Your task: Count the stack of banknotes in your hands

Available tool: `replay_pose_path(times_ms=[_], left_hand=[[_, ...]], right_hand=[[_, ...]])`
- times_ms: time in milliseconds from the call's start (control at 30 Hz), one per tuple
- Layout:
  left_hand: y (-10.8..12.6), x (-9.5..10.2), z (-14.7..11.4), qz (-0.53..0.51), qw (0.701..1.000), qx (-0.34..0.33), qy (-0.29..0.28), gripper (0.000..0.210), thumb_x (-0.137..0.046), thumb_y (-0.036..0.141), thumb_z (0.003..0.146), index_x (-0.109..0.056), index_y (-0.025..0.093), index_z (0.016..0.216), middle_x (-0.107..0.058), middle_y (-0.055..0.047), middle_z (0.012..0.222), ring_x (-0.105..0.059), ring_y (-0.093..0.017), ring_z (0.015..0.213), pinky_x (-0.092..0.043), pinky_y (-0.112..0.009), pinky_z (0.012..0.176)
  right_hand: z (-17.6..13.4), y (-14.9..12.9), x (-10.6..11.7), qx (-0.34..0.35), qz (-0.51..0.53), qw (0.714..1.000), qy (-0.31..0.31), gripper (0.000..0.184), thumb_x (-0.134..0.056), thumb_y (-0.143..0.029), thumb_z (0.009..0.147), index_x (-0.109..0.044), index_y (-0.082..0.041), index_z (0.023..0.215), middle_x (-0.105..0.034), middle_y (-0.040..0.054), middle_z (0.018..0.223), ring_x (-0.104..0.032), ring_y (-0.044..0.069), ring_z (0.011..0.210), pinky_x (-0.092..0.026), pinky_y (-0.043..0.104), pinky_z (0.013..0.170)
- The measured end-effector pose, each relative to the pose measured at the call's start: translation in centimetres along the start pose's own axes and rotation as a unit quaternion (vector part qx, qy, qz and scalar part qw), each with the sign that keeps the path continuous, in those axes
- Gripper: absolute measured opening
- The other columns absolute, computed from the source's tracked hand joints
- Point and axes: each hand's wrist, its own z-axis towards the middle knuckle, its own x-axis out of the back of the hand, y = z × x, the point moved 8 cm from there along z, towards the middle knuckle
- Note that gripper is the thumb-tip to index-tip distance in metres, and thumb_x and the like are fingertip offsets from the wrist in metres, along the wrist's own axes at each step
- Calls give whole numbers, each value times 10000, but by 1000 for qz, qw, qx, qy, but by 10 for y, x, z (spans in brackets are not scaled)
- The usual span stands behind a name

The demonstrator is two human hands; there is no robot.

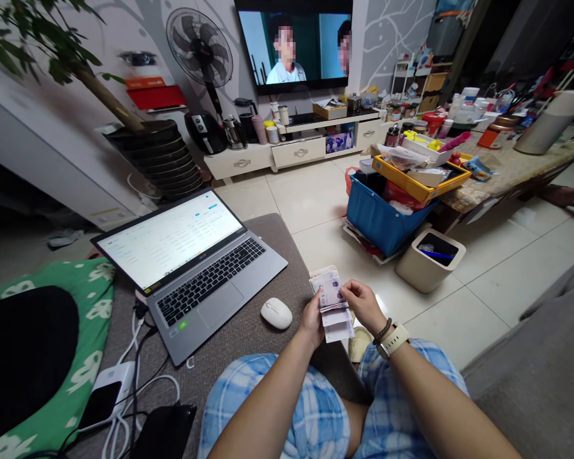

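A stack of pale pink banknotes is held in front of my knees, above the floor. My left hand grips the stack from the left side and underneath. My right hand pinches the top notes at their right edge; its wrist wears a cream watch and a bead bracelet. My legs in blue plaid shorts fill the bottom of the view.
An open grey laptop and a white mouse lie on a grey cushioned stool to my left. A beige bin and a blue basket stand on the tiled floor ahead. A cluttered table is at right.
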Motion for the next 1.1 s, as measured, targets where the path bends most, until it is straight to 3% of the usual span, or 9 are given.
replay_pose_path(times_ms=[367, 633, 933, 1100], left_hand=[[1, -3, -6, 9, 1000, 13, -9, 368, -507, 366, 914, -677, 77, 1064, -757, -117, 837, -718, -237, 697, -566, -373, 764], [0, 1, -4, 10, 1000, 4, 2, 337, -604, 312, 848, -668, 81, 1085, -756, -133, 882, -729, -264, 770, -565, -386, 775], [5, 2, -5, 38, 999, -30, 4, 221, -665, 204, 780, -683, 75, 959, -744, -121, 806, -715, -239, 708, -561, -363, 749], [8, 5, -5, 62, 997, -47, 25, 189, -674, 160, 756, -666, 77, 926, -730, -105, 753, -680, -206, 597, -543, -323, 628]], right_hand=[[0, 1, -1, 6, 13, 1000, -6, 324, -658, -475, 794, -558, -192, 674, -544, -23, 625, -478, 127, 595, -379, 250, 580], [-1, -6, 1, 15, -2, 1000, 1, 356, -628, -496, 821, -562, -196, 640, -565, -11, 604, -481, 130, 578, -381, 254, 573], [4, 15, 17, -13, -58, 995, 81, 372, -706, -535, 718, -550, -201, 661, -559, -9, 592, -472, 129, 541, -368, 248, 520], [6, 24, 15, -27, -66, 996, 56, 397, -656, -569, 740, -538, -210, 619, -573, -3, 575, -499, 142, 538, -390, 259, 514]])
